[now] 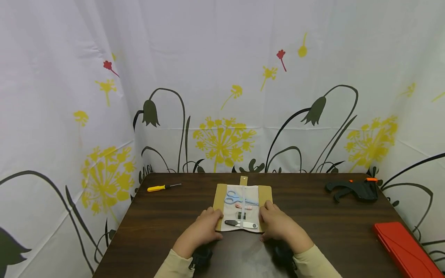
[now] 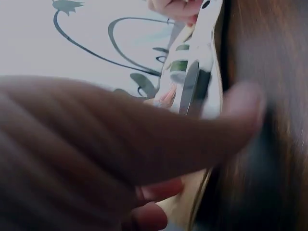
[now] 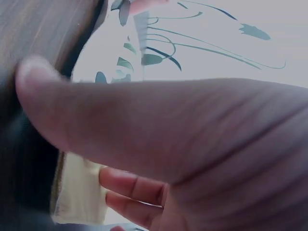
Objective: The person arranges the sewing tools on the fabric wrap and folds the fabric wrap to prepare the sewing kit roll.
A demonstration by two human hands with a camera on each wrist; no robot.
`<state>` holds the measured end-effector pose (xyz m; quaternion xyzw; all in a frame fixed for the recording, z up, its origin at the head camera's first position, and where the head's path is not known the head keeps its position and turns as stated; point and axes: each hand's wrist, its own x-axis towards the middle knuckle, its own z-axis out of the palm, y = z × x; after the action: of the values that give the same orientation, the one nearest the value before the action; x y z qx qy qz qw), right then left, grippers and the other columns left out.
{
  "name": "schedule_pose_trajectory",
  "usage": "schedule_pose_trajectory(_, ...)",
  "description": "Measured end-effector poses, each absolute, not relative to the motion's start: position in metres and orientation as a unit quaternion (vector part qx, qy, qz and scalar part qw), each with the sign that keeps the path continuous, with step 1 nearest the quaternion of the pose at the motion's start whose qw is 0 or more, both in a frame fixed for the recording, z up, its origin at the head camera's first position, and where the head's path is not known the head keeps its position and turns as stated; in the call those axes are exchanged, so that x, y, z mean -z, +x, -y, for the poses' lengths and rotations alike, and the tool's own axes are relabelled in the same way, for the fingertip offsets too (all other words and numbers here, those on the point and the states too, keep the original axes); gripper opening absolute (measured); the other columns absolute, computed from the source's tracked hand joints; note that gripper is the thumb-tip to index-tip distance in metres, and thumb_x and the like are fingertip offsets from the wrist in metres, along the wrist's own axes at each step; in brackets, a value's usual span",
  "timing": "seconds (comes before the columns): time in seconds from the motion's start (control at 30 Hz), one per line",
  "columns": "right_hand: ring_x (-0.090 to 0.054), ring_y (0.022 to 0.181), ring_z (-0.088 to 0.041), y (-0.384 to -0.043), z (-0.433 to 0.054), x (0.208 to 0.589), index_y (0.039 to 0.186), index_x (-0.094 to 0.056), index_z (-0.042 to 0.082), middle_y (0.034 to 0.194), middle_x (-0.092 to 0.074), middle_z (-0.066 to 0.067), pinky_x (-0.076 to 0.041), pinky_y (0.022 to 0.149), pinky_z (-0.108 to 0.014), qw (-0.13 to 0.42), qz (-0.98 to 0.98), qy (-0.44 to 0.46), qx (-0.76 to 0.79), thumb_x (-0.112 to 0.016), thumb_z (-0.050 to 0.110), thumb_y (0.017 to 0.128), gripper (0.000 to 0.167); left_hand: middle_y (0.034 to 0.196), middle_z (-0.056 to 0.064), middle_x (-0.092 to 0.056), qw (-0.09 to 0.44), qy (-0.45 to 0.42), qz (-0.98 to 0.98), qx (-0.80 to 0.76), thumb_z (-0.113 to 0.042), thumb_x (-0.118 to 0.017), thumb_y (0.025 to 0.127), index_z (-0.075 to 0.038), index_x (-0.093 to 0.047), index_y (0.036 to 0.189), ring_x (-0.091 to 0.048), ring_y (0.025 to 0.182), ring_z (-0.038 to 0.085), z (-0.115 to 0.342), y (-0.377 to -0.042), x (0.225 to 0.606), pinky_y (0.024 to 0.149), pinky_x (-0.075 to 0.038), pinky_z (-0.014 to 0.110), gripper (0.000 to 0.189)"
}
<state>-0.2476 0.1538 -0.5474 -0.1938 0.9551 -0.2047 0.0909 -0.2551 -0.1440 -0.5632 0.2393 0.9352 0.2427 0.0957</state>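
Observation:
An unfolded sewing kit [image 1: 227, 227] lies on the table, white inside with tan side flaps and a snap tab at its far edge. A pale strap crosses blue scissors [image 1: 231, 197], a small pink-and-white item [image 1: 244, 207], a dark green thread spool [image 1: 240, 215] and a slim tool [image 1: 247, 224] with a dark end. My left hand [image 1: 204, 227] rests its fingers on the left flap, thumb stretched along the near corner. On the right flap, my right hand [image 1: 279, 225] lies the same way. Both wrist views show fingertips on the tan flaps and extended thumbs.
A yellow-handled screwdriver [image 1: 157, 188] lies at the far left of the dark wooden table [image 1: 167, 216]. Toward the far right is a black clamp [image 1: 358, 190] with orange ends. A red case [image 1: 405, 247] sits along the right edge. Patterned curtains [image 1: 215, 77] hang behind and at the sides.

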Motion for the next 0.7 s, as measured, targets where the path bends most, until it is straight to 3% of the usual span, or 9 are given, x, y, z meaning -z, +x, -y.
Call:
schedule_pose_trajectory(0.13, -0.041, 0.087, -0.019, -0.250, -0.160, 0.551, 0.090, -0.055, 0.015, 0.099, -0.039, -0.001, -0.040, 0.072, -0.033, 0.081, -0.951, -0.213, 0.210, -0.093, 0.005, 0.073, 0.043, 0.125, 0.015, -0.053, 0.116, 0.214, -0.931, -0.271, -0.029, -0.105, 0.071, -0.003, -0.064, 0.121, -0.047, 0.108, 0.031, 0.135, -0.253, 0.557, 0.092, -0.046, 0.050, 0.070)
schedule_pose_trajectory(0.27, -0.045, 0.076, -0.015, -0.261, -0.173, 0.566, 0.090, -0.059, 0.015, 0.095, -0.043, -0.001, -0.042, 0.065, -0.032, 0.041, -0.940, -0.259, 0.220, -0.075, 0.000, 0.085, 0.022, 0.152, 0.022, -0.050, 0.102, 0.215, -0.931, -0.278, -0.029, -0.105, 0.071, -0.004, -0.063, 0.123, -0.049, 0.136, 0.044, 0.131, -0.256, 0.558, 0.108, -0.044, 0.066, 0.071)
schedule_pose_trajectory(0.47, -0.048, 0.072, -0.014, -0.275, -0.183, 0.586, 0.093, -0.059, 0.018, 0.092, -0.049, 0.000, -0.044, 0.064, -0.036, -0.013, -0.933, -0.275, 0.230, -0.070, 0.013, 0.104, 0.016, 0.140, 0.021, -0.063, 0.054, 0.237, -0.934, -0.263, -0.013, -0.096, 0.079, 0.002, -0.061, 0.136, -0.059, 0.128, 0.044, 0.134, -0.260, 0.560, 0.102, -0.048, 0.069, 0.068)
schedule_pose_trajectory(0.57, -0.049, 0.072, -0.018, -0.271, -0.174, 0.570, 0.092, -0.055, 0.017, 0.086, -0.052, 0.001, -0.044, 0.065, -0.039, -0.006, -0.941, -0.240, 0.239, -0.070, 0.012, 0.104, 0.020, 0.141, 0.021, -0.064, 0.054, 0.233, -0.933, -0.269, -0.008, -0.085, 0.089, 0.004, -0.067, 0.133, -0.061, 0.129, 0.044, 0.136, -0.259, 0.559, 0.107, -0.049, 0.067, 0.048)
schedule_pose_trajectory(0.7, -0.050, 0.073, -0.020, -0.261, -0.164, 0.549, 0.090, -0.053, 0.015, 0.081, -0.055, 0.001, -0.046, 0.067, -0.041, 0.018, -0.953, -0.188, 0.235, -0.071, 0.005, 0.101, 0.023, 0.135, 0.016, -0.070, 0.043, 0.230, -0.931, -0.279, -0.012, -0.072, 0.103, -0.003, -0.077, 0.118, -0.065, 0.125, 0.036, 0.136, -0.257, 0.559, 0.107, -0.052, 0.059, 0.019)
